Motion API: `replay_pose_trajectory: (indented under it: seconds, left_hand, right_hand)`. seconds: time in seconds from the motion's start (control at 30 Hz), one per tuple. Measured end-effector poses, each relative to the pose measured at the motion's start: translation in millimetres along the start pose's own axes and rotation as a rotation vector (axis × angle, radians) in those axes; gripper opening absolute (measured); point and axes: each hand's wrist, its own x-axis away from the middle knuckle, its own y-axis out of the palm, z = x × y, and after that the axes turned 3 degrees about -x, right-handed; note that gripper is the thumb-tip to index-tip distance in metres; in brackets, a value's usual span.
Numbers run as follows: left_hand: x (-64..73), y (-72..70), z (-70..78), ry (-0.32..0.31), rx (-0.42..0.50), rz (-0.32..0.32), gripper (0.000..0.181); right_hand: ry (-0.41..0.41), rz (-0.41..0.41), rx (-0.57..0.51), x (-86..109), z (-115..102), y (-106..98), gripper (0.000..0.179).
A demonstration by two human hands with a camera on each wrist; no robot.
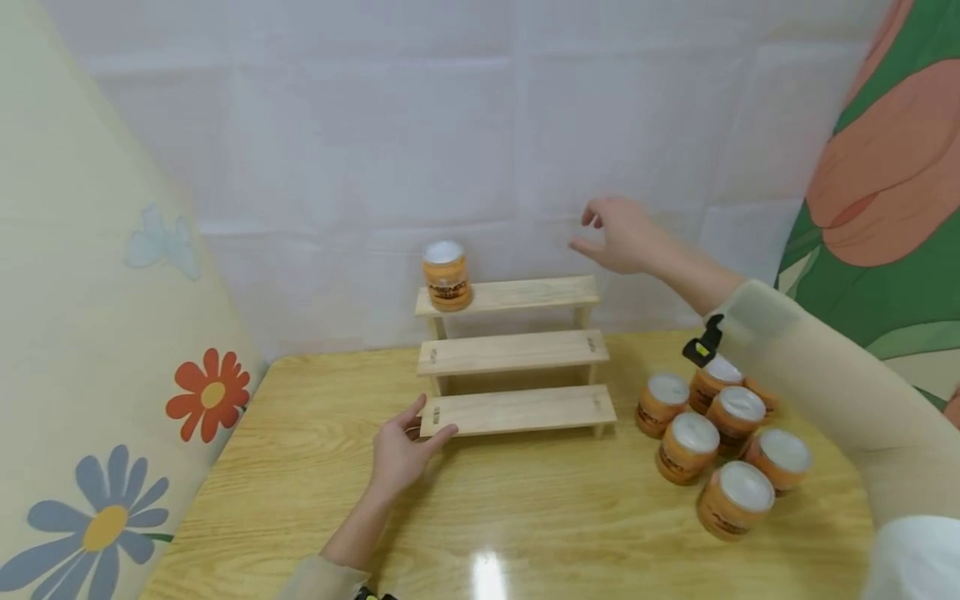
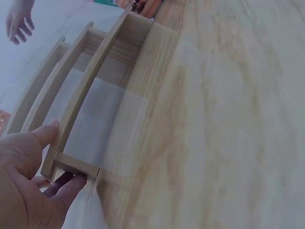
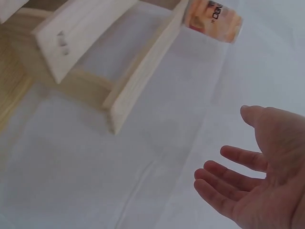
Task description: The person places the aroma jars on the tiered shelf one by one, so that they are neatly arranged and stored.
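Note:
A three-tier wooden step shelf [image 1: 517,354] stands near the back of the table. My left hand [image 1: 401,450] grips the left end of its lowest step; in the left wrist view the thumb [image 2: 47,133] lies on top and the fingers curl beneath the board. One orange jar [image 1: 447,279] with a white lid sits upright at the left end of the top step. My right hand [image 1: 618,235] hangs in the air above the top step's right end, fingers loosely bent and apart, holding nothing. In the right wrist view that jar [image 3: 214,20] is well away from the hand.
Several more orange jars [image 1: 686,448] with pale lids stand grouped on the right of the wooden table [image 1: 315,483], partly under the right forearm. A white cloth [image 1: 390,125] hangs behind the shelf. Painted panels flank the table on the left and right.

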Motion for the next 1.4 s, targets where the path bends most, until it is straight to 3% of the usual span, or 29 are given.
replay_pose_trajectory:
  seconds: [0.33, 0.73, 1.1, 1.4]
  left_hand:
    - [-0.4, 4.8, -3.5, 0.005, 0.032, -0.003, 0.081]
    - [-1.8, 5.8, -3.6, 0.013, 0.044, 0.004, 0.081]
    - [0.0, 3.3, -3.6, 0.004, 0.025, -0.015, 0.082]
    - [0.8, 1.0, -2.4, 0.014, 0.005, -0.013, 0.083]
  right_hand:
    - [0.028, -0.043, 0.044, 34.9, 35.2, -0.7, 0.047]
    - [0.055, -0.068, 0.068, 61.4, 65.0, -3.2, 0.048]
    - [0.056, -0.139, 0.094, 88.2, 91.5, 0.6, 0.045]
    - [0.058, -0.167, 0.1, 107.7, 108.2, -10.0, 0.041]
